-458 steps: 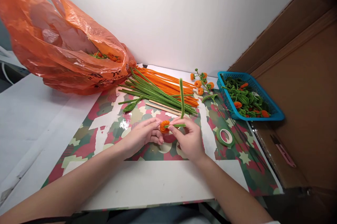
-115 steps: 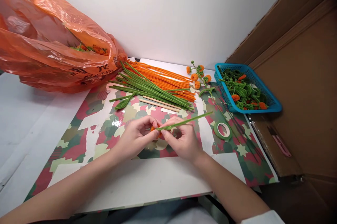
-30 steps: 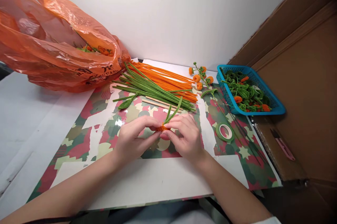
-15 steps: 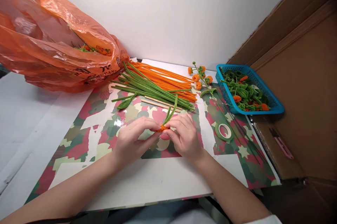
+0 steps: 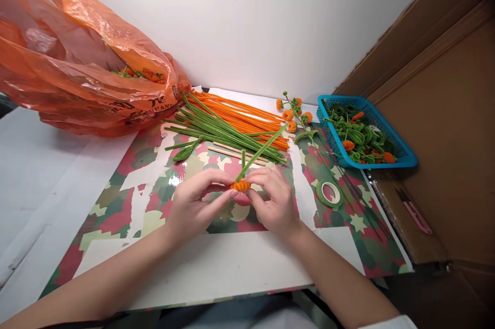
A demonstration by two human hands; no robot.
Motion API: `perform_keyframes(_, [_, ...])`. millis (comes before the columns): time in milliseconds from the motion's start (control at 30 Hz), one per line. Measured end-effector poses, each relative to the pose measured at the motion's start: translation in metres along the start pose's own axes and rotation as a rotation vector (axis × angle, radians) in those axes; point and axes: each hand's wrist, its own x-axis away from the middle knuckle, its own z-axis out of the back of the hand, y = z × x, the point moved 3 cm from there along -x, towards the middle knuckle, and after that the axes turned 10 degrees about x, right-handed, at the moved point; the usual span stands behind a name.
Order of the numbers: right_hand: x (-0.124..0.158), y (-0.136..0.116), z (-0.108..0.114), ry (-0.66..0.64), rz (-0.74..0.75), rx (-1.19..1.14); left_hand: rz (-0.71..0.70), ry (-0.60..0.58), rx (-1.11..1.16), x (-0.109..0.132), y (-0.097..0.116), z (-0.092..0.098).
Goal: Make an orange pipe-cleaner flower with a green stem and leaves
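Between my two hands is a small orange pipe-cleaner flower (image 5: pixel 240 185), with green pipe-cleaner ends (image 5: pixel 260 150) sticking up from it and away from me. The fingertips of my left hand (image 5: pixel 197 200) pinch the flower's left side. My right hand (image 5: pixel 274 197) pinches its right side with thumb and fingers. Just beyond lie two thin wooden sticks (image 5: pixel 235 152) and a bundle of green pipe cleaners (image 5: pixel 228 133). Orange pipe cleaners (image 5: pixel 242 112) are spread behind these. A looped green leaf (image 5: pixel 185 152) rests to the left of the sticks.
An orange plastic bag (image 5: pixel 96 71) stands at the back left. On the right are a stem of orange flowers (image 5: pixel 293 112), a roll of green tape (image 5: pixel 329 194), dark wires (image 5: pixel 361 200) and a blue basket (image 5: pixel 406 158) of green and orange pieces. A pink cutter (image 5: pixel 415 214) lies on cardboard.
The orange flower has turned in my fingers and shows more of its ridged side. Its longer green end has swung to the right. Both hands stay in nearly the same place.
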Motion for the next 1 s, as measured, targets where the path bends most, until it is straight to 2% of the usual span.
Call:
perform_keyframes(233, [0.000, -0.002, 0.001, 0.021, 0.019, -0.009, 0.123, 0.023, 0.143, -0.006, 0.000, -0.001])
perform_keyframes(367, [0.000, -0.001, 0.003, 0.063, 0.008, 0.003, 0.366, 0.016, 0.391, -0.006, -0.009, -0.005])
perform_keyframes(467, [0.000, -0.001, 0.002, 0.052, 0.004, 0.031, 0.552, -0.047, 0.521, -0.004, -0.016, -0.009])
perform_keyframes(533, [0.000, -0.003, 0.002, 0.047, 0.008, 0.024, 0.609, -0.095, 0.543, -0.003, -0.018, -0.011])
perform_keyframes(767, [0.003, 0.007, 0.000, -0.049, -0.268, -0.236, 0.534, -0.066, 0.498, -0.005, -0.015, -0.008])
perform_keyframes(867, [0.002, 0.008, -0.004, -0.114, -0.230, -0.281, 0.503, -0.099, 0.498, -0.004, -0.016, -0.009])
perform_keyframes(1000, [-0.001, 0.007, -0.005, -0.100, -0.096, -0.275, 0.448, -0.095, 0.481, -0.005, -0.017, -0.009])
